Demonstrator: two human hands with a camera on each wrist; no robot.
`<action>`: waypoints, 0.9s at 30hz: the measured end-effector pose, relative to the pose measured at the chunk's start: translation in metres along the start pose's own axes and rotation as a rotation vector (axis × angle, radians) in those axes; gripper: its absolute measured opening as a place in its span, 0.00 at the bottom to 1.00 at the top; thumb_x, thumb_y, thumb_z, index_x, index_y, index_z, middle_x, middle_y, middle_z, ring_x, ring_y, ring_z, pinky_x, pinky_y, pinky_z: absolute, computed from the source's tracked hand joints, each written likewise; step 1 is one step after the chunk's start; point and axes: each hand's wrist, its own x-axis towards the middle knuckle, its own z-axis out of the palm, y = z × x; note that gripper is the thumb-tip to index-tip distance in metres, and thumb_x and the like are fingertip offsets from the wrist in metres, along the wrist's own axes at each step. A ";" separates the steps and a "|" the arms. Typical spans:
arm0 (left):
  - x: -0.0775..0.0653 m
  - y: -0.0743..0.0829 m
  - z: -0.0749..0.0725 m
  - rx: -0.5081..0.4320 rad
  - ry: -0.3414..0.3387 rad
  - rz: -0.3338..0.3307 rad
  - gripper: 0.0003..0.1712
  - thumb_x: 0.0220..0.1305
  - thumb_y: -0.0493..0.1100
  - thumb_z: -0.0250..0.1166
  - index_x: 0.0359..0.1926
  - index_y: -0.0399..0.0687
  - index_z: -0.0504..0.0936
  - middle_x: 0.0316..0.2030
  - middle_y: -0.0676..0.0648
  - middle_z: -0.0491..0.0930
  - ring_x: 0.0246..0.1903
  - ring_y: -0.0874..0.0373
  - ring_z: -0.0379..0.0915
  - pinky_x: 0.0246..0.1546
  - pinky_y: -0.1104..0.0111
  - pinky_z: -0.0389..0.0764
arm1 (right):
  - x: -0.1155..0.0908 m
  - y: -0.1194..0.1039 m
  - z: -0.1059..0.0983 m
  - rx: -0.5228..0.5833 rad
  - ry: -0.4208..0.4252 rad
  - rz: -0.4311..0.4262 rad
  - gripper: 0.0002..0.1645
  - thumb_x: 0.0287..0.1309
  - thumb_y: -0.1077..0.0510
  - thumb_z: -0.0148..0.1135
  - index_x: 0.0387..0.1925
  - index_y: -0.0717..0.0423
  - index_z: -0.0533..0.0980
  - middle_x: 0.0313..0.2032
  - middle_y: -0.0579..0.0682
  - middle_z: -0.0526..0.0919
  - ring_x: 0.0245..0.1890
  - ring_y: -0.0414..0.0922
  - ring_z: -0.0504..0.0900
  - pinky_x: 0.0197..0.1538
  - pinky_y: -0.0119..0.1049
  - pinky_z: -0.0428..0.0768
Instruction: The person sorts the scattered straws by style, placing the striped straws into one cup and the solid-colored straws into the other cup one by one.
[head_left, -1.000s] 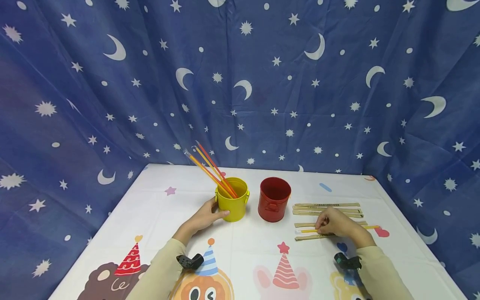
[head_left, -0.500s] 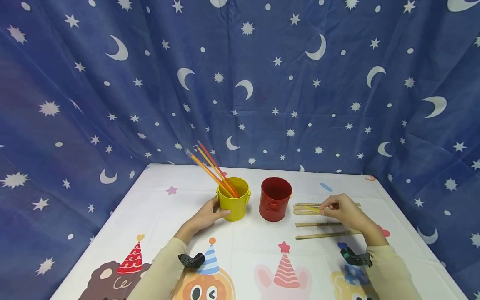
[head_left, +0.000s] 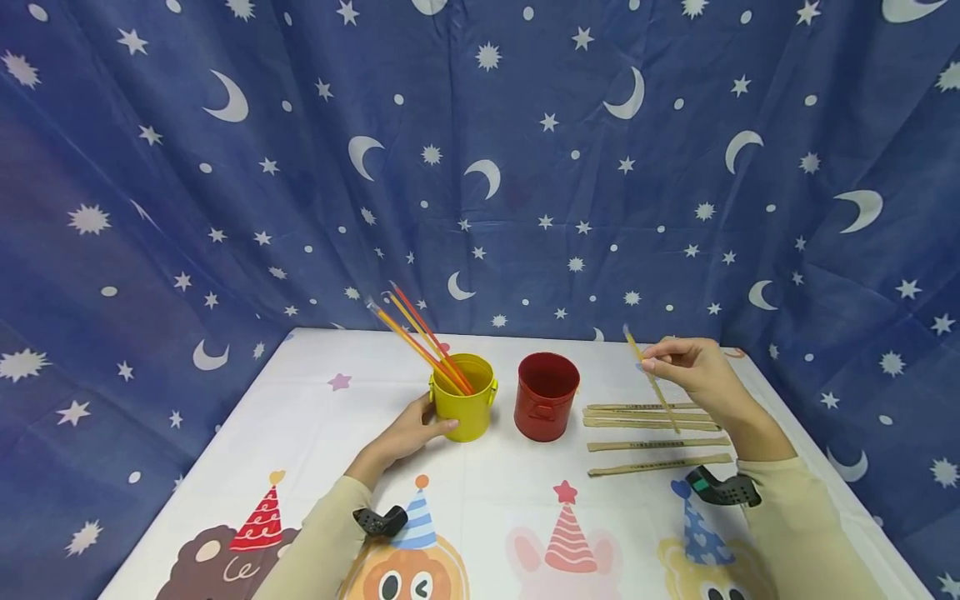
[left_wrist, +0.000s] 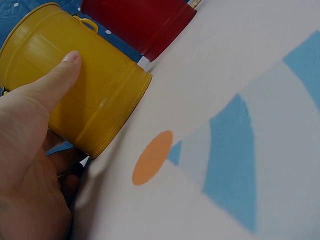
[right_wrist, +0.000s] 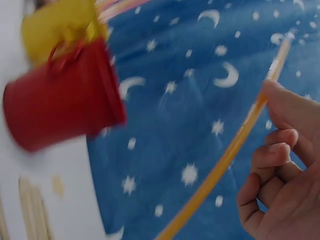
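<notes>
My left hand (head_left: 408, 433) holds the side of a small yellow bucket (head_left: 468, 419). Its thumb lies across the bucket's wall in the left wrist view, and its other fingers are partly hidden behind. Orange, yellow and red straws (head_left: 423, 337) lean leftward out of this bucket. Between thumb and fingertips, my right hand (head_left: 693, 371) pinches a yellow-orange straw (right_wrist: 225, 160) in a clear wrapper. The straw is tilted, top end to the left, above several paper-wrapped chopsticks (head_left: 648, 423). A red bucket (head_left: 542, 417) stands upright beside the yellow one.
Two more paper-wrapped sticks (head_left: 660, 465) lie apart, nearer the front of the white printed tablecloth (head_left: 487, 517). Behind the table's far edge hangs a blue curtain (head_left: 420, 200) with moons and stars.
My right hand has picked the yellow straw up from among the paper-wrapped sticks, lifted it away from me and tilted it up. The left hand stays on the yellow bucket.
</notes>
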 end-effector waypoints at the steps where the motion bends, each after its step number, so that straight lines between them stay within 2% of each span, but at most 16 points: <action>1: 0.000 0.000 0.000 0.003 0.001 -0.003 0.53 0.66 0.54 0.69 0.79 0.38 0.49 0.79 0.36 0.51 0.79 0.40 0.47 0.80 0.49 0.52 | 0.001 -0.005 0.000 0.057 -0.004 0.003 0.07 0.67 0.66 0.62 0.42 0.62 0.85 0.36 0.35 0.86 0.38 0.34 0.81 0.43 0.22 0.80; 3: 0.000 0.001 0.000 0.009 0.001 -0.006 0.53 0.66 0.54 0.68 0.80 0.38 0.49 0.79 0.36 0.51 0.79 0.40 0.47 0.80 0.49 0.52 | 0.005 -0.014 0.003 0.179 -0.020 -0.001 0.10 0.68 0.66 0.60 0.42 0.56 0.86 0.38 0.37 0.86 0.44 0.34 0.81 0.51 0.21 0.79; 6: 0.000 0.002 -0.001 0.013 0.006 -0.008 0.54 0.66 0.54 0.68 0.79 0.38 0.49 0.79 0.35 0.51 0.79 0.39 0.47 0.80 0.49 0.52 | 0.013 -0.029 0.010 0.354 -0.047 -0.014 0.14 0.71 0.67 0.56 0.40 0.51 0.86 0.38 0.37 0.85 0.46 0.35 0.79 0.56 0.21 0.77; 8: -0.001 0.002 -0.001 0.015 0.007 -0.010 0.54 0.66 0.55 0.68 0.79 0.38 0.49 0.79 0.35 0.51 0.79 0.39 0.48 0.80 0.49 0.52 | 0.020 -0.040 0.017 0.442 -0.063 -0.030 0.17 0.71 0.68 0.54 0.39 0.48 0.86 0.37 0.38 0.85 0.45 0.35 0.79 0.56 0.23 0.79; 15: 0.000 0.001 0.001 0.006 -0.001 -0.009 0.54 0.66 0.54 0.68 0.79 0.37 0.49 0.79 0.35 0.51 0.79 0.40 0.47 0.80 0.49 0.52 | 0.049 -0.079 0.049 0.684 -0.070 -0.043 0.17 0.72 0.66 0.55 0.35 0.48 0.87 0.32 0.41 0.87 0.37 0.36 0.82 0.48 0.28 0.81; 18: 0.000 0.000 0.001 0.006 -0.006 -0.004 0.54 0.67 0.55 0.68 0.79 0.37 0.48 0.79 0.35 0.51 0.79 0.40 0.48 0.80 0.49 0.52 | 0.062 -0.095 0.063 0.727 -0.064 -0.034 0.16 0.71 0.65 0.57 0.34 0.48 0.87 0.30 0.41 0.87 0.35 0.38 0.80 0.47 0.29 0.80; 25: -0.001 0.001 0.001 0.001 -0.010 0.010 0.52 0.68 0.53 0.67 0.79 0.36 0.49 0.79 0.35 0.51 0.79 0.39 0.48 0.80 0.49 0.52 | 0.091 -0.123 0.092 0.724 -0.031 -0.018 0.16 0.70 0.64 0.58 0.33 0.45 0.87 0.30 0.42 0.84 0.35 0.39 0.78 0.48 0.31 0.79; 27: -0.001 0.001 0.000 -0.006 -0.013 0.004 0.52 0.68 0.53 0.67 0.79 0.37 0.48 0.79 0.35 0.50 0.79 0.39 0.47 0.80 0.49 0.52 | 0.100 -0.128 0.102 0.736 -0.023 -0.012 0.18 0.71 0.66 0.56 0.33 0.45 0.87 0.28 0.42 0.82 0.33 0.39 0.76 0.48 0.31 0.78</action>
